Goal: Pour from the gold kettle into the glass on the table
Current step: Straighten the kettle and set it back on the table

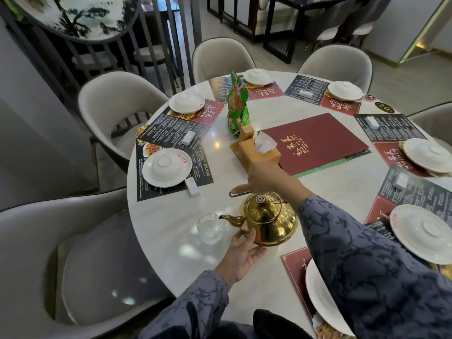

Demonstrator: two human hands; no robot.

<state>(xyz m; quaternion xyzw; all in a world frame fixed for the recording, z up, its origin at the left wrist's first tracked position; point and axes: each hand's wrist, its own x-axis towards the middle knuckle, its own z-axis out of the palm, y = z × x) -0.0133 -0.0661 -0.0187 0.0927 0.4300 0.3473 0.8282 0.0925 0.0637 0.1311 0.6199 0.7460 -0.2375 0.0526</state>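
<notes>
The gold kettle [269, 223] stands at the near middle of the round white table [171, 223], its lid knob on top. Its spout points left, and the tip reaches the rim of the small clear glass [209, 228] standing just to its left. My right hand [265, 178] comes from above and is closed around the kettle's top handle. My left hand [242, 256] lies with its fingers spread against the kettle's lower front side. No stream is visible at the spout.
A wooden tissue box [256, 152] and a red menu folder [315, 143] lie behind the kettle, with a green packet [237, 106] further back. Plates with upturned bowls sit on placemats around the rim, one [167, 167] at the left. Grey chairs ring the table.
</notes>
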